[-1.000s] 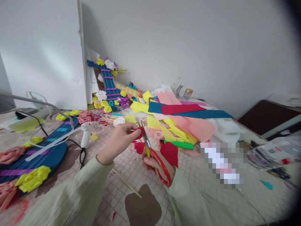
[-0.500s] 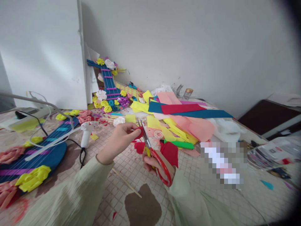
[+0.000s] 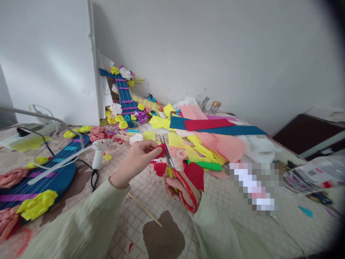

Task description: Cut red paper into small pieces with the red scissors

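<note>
Between thumb and fingers, my left hand [image 3: 138,158] pinches a small piece of red crepe paper [image 3: 162,150]. My right hand [image 3: 175,185] grips scissors [image 3: 185,189] with red and yellow handles. Their blades point away from me, slightly apart, right beside the red piece; whether they bite into it I cannot tell. More red paper [image 3: 194,175] lies on the table behind my right hand, with a smaller red scrap [image 3: 160,169] left of the scissors.
A white glue gun [image 3: 98,156] stands at left near a blue paper guitar shape [image 3: 63,176] with paper flowers. Coloured paper strips [image 3: 215,130] pile up at the back. A green-handled tool [image 3: 208,166] and a thin stick [image 3: 145,208] lie on the table.
Both hands stay in nearly the same place. The scissor blades have shifted very slightly against the red piece, and a little more of that piece shows beside my left fingertips.
</note>
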A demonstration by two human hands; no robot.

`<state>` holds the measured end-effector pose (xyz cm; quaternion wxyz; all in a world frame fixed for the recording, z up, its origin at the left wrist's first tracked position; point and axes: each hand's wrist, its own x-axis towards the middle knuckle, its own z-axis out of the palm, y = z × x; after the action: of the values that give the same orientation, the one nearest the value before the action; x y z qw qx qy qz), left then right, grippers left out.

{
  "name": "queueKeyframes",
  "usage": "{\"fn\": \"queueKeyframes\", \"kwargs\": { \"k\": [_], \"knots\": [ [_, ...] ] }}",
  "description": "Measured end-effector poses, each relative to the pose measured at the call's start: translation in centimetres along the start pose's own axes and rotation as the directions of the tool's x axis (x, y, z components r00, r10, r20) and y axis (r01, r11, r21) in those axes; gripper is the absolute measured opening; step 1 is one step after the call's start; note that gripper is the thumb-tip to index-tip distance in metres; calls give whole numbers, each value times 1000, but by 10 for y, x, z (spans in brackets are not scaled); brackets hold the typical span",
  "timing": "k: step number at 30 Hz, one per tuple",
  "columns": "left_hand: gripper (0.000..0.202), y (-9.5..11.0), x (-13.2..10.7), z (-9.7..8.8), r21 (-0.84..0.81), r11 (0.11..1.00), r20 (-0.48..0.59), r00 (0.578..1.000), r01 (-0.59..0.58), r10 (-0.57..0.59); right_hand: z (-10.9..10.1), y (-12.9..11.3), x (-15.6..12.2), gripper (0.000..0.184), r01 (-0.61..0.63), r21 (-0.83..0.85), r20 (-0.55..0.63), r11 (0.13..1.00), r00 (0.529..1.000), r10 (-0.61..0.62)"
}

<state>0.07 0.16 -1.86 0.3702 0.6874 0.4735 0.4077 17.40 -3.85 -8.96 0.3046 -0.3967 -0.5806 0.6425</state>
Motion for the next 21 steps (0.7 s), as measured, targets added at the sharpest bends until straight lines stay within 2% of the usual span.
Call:
{"fn": "queueKeyframes", "kwargs": {
  "k": [9,21],
  "knots": [
    [20,0,0,-1,-54,999,-17,1000,-1,0,-3,5,-1,28,26,-21,-53,999,998,-27],
    [23,1,3,-5,-126,992,-50,998,18,-24,-5,6,-2,27,23,-44,-66,999,998,-26]
  ]
}}
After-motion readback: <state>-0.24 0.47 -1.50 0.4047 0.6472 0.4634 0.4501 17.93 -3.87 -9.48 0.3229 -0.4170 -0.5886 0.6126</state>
